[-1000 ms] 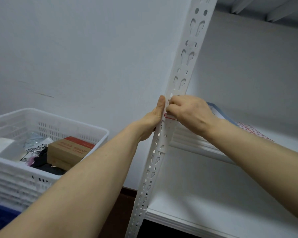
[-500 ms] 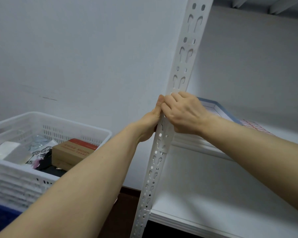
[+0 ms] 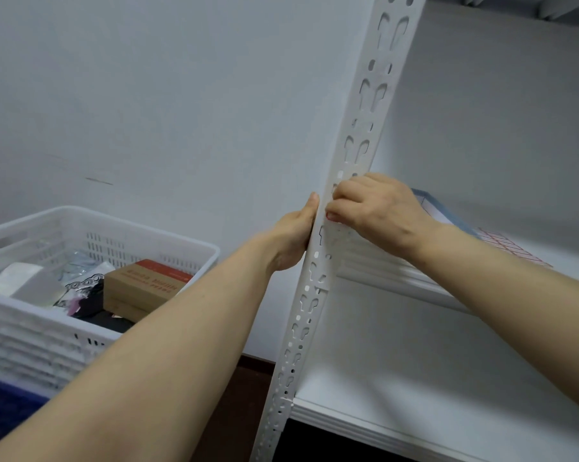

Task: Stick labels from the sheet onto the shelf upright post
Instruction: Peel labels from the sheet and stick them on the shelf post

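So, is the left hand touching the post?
Touching. The head view shows the left hand against the left edge of the post, its thumb lying along that edge with no gap.

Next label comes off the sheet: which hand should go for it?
Right. The label sheet lies on the shelf just behind the right hand, on its side of the upright post; the left hand holds the opposite edge and would likely have to cross.
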Available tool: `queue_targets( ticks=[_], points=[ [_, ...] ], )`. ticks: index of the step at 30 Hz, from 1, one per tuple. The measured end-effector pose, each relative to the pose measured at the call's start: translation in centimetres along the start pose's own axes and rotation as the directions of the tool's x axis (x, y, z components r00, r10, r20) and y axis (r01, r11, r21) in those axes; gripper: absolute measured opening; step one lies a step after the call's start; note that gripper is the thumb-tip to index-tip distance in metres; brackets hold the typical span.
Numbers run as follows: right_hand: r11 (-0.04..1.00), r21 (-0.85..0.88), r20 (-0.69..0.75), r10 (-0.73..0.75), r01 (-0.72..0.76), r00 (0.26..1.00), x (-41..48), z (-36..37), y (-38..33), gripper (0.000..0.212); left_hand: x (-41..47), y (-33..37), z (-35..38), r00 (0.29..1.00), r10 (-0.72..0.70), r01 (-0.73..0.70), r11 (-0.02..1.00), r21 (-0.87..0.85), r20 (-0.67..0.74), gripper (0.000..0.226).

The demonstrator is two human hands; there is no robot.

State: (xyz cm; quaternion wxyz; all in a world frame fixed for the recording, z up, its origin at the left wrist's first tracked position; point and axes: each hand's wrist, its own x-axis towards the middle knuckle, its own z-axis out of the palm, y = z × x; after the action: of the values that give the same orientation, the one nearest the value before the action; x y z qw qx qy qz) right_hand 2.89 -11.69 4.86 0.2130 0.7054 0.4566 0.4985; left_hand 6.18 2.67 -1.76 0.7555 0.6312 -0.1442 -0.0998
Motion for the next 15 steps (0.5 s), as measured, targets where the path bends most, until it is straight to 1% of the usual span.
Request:
queue_targets(
  ticks=[4,9,11,15],
  points=[
    [0.999,-0.04,-0.002,-0.014,0.014,1.0,0.16,0.4,-0.32,0.013,0.12,-0.11,-0.09,1.0,-0.006,0.006,1.0,0.019,0.024,0.058],
    [0.993,-0.095,0.041,-0.067,0.071,0.997,0.38,0.2,-0.32,0.018,0.27,-0.22,-0.05,1.0,0.01,-0.01,1.0,0.022,-0.001,0.057],
    [0.993,-0.086,0.031,-0.079,0.082,0.996,0.27,0.3,-0.25,0.019,0.28,-0.25,-0.03,1.0,0.01,-0.009,1.0,0.022,-0.005,0.057],
    [0.994,-0.032,-0.013,-0.101,0.101,0.995,0.05,0.42,-0.03,0.013,0.32,-0.26,-0.04,1.0,0.01,-0.01,1.0,0.018,-0.006,0.056]
  ],
)
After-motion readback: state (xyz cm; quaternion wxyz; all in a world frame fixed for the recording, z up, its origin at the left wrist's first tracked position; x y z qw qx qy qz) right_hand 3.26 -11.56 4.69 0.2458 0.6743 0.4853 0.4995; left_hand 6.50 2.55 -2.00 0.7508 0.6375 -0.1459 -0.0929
